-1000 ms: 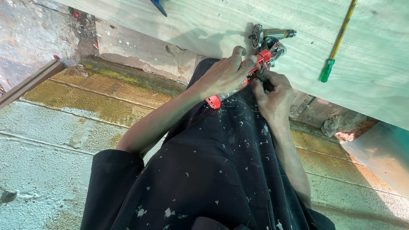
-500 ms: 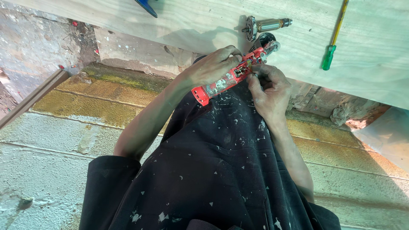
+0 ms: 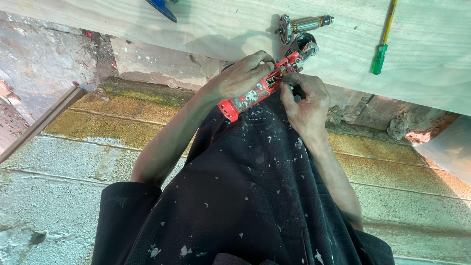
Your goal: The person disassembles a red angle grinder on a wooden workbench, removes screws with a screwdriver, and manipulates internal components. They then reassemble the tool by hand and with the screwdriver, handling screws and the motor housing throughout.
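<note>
Two hands: both work on one red power-tool housing, held over the person's lap at the near edge of a pale wooden board.
Housing: long, red, scuffed with pale dust; it lies slanted, its low end pointing down-left and its high end up-right against the board's edge. An opening near its middle shows small dark and metal parts.
Housing's upper end: a dark round head with a shiny ring sits there, partly hidden; I cannot tell how it joins.
Left hand: fingers curled tight around the housing's middle from above, thumb side toward the opening, gripping it firmly.
Right hand: comes up from below-right; thumb and forefinger pinched narrow at the opening, touching the small parts inside. Whether they grip a piece is too small to tell.
Clothing: black fabric speckled with pale flecks lies under both forearms, sleeves pushed up past the elbows.
Motor armature: metal, with a copper-coloured winding and a finned disc at one end, lying on the board just beyond the housing, apart from it.
Screwdriver: green handle, yellow shaft, lying on the board to the right, well apart from the hands.
Blue object: only a tip shows at the board's far edge.
Ground: mossy, weathered concrete blocks below the board.
</note>
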{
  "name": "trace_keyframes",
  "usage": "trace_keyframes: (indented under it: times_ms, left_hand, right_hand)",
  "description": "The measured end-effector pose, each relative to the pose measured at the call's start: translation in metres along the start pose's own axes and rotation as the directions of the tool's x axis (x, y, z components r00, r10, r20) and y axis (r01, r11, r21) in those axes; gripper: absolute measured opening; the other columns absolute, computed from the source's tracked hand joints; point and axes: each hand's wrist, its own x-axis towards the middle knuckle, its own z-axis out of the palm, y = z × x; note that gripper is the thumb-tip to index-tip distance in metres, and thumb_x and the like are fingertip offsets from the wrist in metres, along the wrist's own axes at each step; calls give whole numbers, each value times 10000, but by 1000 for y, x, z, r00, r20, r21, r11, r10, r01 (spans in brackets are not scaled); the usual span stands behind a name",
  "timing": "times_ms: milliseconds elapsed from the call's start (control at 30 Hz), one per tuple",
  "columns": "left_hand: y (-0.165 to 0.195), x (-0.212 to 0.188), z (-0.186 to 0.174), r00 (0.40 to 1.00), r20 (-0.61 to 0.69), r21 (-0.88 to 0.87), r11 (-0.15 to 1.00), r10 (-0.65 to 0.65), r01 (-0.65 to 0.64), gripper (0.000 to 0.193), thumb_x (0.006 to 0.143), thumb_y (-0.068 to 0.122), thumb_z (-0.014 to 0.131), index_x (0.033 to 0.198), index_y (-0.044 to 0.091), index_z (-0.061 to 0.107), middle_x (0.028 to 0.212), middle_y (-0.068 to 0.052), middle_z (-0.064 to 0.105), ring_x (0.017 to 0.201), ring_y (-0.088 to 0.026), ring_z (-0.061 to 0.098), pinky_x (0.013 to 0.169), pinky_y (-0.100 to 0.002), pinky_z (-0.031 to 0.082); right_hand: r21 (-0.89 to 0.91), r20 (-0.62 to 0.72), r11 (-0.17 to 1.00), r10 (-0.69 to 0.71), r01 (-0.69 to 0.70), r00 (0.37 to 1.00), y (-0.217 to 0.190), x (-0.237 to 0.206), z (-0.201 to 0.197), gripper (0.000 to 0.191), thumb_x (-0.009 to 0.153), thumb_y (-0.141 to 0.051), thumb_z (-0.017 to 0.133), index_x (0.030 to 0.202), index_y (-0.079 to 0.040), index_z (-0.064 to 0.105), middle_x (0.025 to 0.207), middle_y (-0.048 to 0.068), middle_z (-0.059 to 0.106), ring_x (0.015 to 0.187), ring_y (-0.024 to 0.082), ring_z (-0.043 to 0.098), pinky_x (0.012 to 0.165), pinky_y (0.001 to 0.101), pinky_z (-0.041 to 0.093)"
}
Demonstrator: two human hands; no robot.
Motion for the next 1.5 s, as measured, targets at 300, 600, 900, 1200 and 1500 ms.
trace_keyframes:
  times_ms: [300,600,900,1200,1500]
  left_hand:
    - [7,-2,-2,1000,-4,45,999,-20,20,466,1054,391,429,1303,25,576,1226,-156,695,1170,-243,664,1011,-375,471]
    - [2,1,-1,1000,-11,50,999,2,-1,482,1059,396,425,1311,12,570,1263,-178,680,1204,-268,649,1022,-386,466]
    - [0,2,0,1000,-13,57,998,8,-8,482,1057,384,427,1299,-6,575,1239,-190,689,1184,-273,663,1016,-388,473]
    - [1,2,0,1000,-10,57,998,-20,21,482,1057,379,411,1300,-6,569,1224,-194,687,1177,-271,667,1012,-398,476]
    - [10,-1,-1,994,3,36,993,-109,109,460,1041,362,425,1298,4,558,1177,-191,700,1082,-295,696,958,-406,510]
  right_hand:
    - [-26,23,999,-44,44,999,4,3,1,252,959,-29,791,1197,-24,710,1000,100,704,867,164,685,748,297,571]
    - [-90,35,987,-133,135,991,6,5,1,279,953,-16,796,1214,-25,699,1021,114,720,935,211,717,809,332,591]
    - [-102,31,988,-113,116,993,6,6,2,291,942,-21,793,1217,-19,697,1013,121,718,915,216,722,796,336,590]
    - [-103,58,988,-106,111,993,7,8,3,319,947,-24,789,1248,-22,685,1019,123,715,898,202,714,785,330,592]
    - [-163,91,983,-65,80,994,-2,12,5,357,930,-33,794,1268,-50,681,960,117,712,773,206,695,654,341,559]
